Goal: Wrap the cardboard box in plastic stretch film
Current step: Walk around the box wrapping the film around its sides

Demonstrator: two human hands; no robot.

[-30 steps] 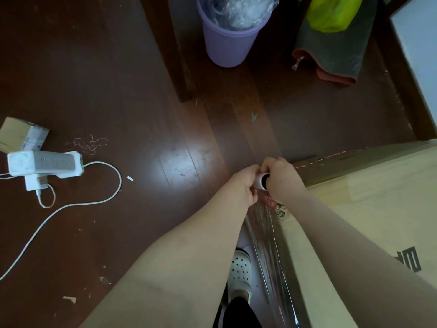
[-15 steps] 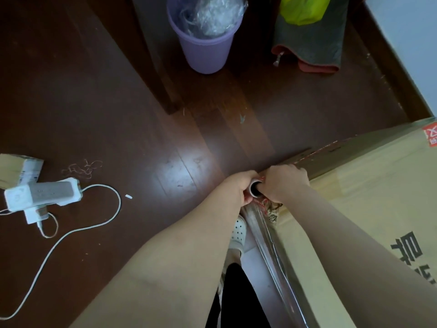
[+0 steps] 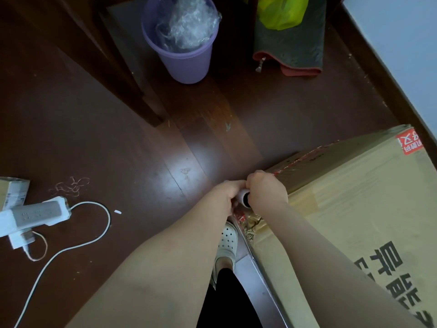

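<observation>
Frame centre: left hand [image 3: 225, 196] and right hand [image 3: 267, 197] both curl round the film roll [image 3: 244, 199], its core end showing between the fingers. The roll sits at the corner of the cardboard box [image 3: 354, 209], lower right. Stretch film [image 3: 261, 285] lies along the box's left side.

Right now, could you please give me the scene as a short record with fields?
left grip: holds the film roll
right grip: holds that roll too
cardboard box: on the floor, with the roll at its corner
film: stretched along the box's near side
floor items: purple bin, power strip
</observation>
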